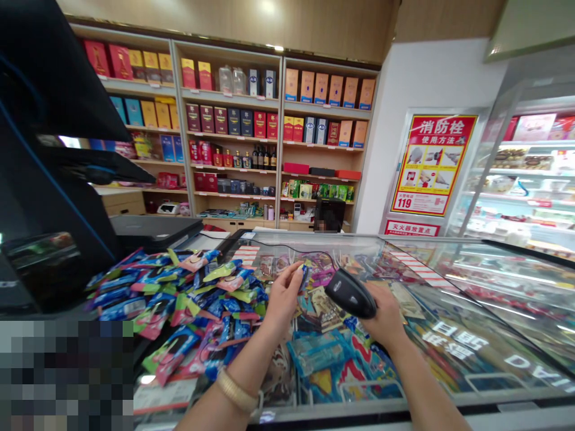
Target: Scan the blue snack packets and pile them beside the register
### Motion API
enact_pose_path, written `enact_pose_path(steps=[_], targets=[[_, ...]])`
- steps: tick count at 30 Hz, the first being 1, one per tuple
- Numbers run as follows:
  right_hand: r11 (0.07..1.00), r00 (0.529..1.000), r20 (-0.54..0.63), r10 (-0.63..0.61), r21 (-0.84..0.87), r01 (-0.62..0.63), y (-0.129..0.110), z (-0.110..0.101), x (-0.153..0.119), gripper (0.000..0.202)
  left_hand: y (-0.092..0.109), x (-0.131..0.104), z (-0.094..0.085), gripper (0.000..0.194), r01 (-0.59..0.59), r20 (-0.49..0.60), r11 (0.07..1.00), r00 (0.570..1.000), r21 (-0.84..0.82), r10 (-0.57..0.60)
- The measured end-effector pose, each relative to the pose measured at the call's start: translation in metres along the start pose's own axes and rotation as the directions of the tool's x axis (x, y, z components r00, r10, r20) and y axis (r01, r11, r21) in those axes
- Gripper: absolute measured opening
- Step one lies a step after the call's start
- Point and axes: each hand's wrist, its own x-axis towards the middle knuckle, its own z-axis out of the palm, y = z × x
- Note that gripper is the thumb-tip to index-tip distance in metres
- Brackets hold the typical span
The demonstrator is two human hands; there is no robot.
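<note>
My right hand [385, 314] grips a black barcode scanner [350, 293] by its handle, with the head pointing left. Facing it, my left hand [287, 293] pinches a small blue packet [306, 278] between thumb and fingers; most of that packet is hidden or seen edge-on. A gold bracelet [236, 392] circles my left wrist. To the left lies a big heap of small snack packets [193, 293] in blue, green and pink wrappers. Both hands hover over the glass top of a display freezer [431, 335], through which colourful packs show.
A thin scanner cable [287, 244] runs left across the glass. At the left stand a black checkout screen [49, 120] and a dark flat device [153, 230]. Behind the counter, shelves [231, 96] hold boxes and bottles. A red notice [435, 164] hangs on the right wall.
</note>
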Motion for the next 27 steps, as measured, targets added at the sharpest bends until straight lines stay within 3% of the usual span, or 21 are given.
enact_pose_path(steps=[3, 6, 8, 9, 12, 14, 16, 18, 22, 25, 27], targets=[[1.000, 1.000, -0.023, -0.019, 0.002, 0.019, 0.003, -0.001, -0.001, 0.021, 0.032, -0.001, -0.013, 0.042, -0.329, 0.072, 0.883, 0.943, 0.335, 0.324], [0.998, 0.996, -0.066, -0.058, -0.009, 0.057, 0.005, -0.001, -0.002, 0.021, 0.072, 0.008, -0.043, 0.039, -0.504, 0.147, 0.585, 0.823, 0.635, 0.549], [0.997, 0.995, -0.077, -0.071, -0.019, 0.070, 0.007, -0.001, -0.002, 0.022, 0.094, 0.017, -0.068, 0.038, -0.499, 0.209, 0.355, 0.765, 0.791, 0.609], [0.997, 0.994, -0.075, -0.079, -0.023, 0.078, 0.007, -0.001, -0.001, 0.022, 0.102, 0.022, -0.081, 0.037, -0.457, 0.226, 0.252, 0.759, 0.853, 0.611], [0.991, 0.987, -0.087, -0.132, -0.046, 0.128, 0.010, 0.000, -0.001, 0.021, 0.110, 0.032, -0.114, 0.034, -0.257, 0.237, -0.038, 0.811, 0.966, 0.534], [0.984, 0.980, -0.107, -0.170, -0.071, 0.163, 0.012, 0.001, -0.002, 0.023, 0.105, 0.034, -0.127, 0.033, -0.181, 0.241, -0.172, 0.856, 0.968, 0.457], [0.979, 0.974, -0.117, -0.194, -0.081, 0.186, 0.016, 0.003, -0.004, 0.025, 0.097, 0.032, -0.134, 0.033, -0.156, 0.242, -0.227, 0.871, 0.961, 0.427], [0.984, 0.978, -0.126, -0.166, -0.080, 0.156, 0.019, 0.005, -0.007, 0.026, 0.091, 0.029, -0.135, 0.036, -0.139, 0.226, -0.213, 0.854, 0.967, 0.470], [0.994, 0.986, -0.133, -0.099, -0.056, 0.093, 0.024, 0.009, -0.011, 0.028, 0.090, 0.021, -0.122, 0.042, -0.164, 0.214, -0.137, 0.743, 0.977, 0.635], [0.998, 0.986, -0.161, -0.051, -0.034, 0.047, 0.025, 0.007, -0.010, 0.028, 0.087, 0.012, -0.100, 0.040, -0.318, 0.294, -0.102, 0.647, 0.943, 0.704], [1.000, 0.987, -0.162, 0.018, -0.008, -0.019, 0.026, 0.004, -0.009, 0.024, 0.078, 0.003, -0.080, 0.036, -0.482, 0.393, -0.066, 0.618, 0.873, 0.681]])
